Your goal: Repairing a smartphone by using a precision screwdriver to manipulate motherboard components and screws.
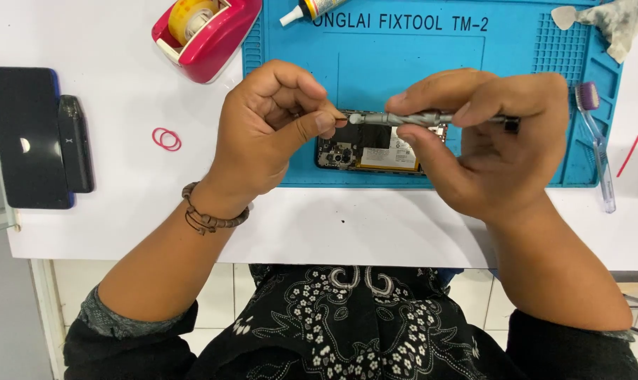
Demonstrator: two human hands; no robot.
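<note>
Hands meet over the opened black phone (375, 149) on the blue rubber mat (516, 162). Right hand (488, 141) grips a grey metal screwdriver (432, 119) sideways. Left hand (270, 130) pinches its tip, fingers closed. Holding the tool steady and level should keep small parts from dropping.

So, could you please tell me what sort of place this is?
Probably a phone repair bench: an opened smartphone lies on a blue silicone repair mat, and the right hand holds a precision screwdriver whose tip the left hand pinches.
</note>
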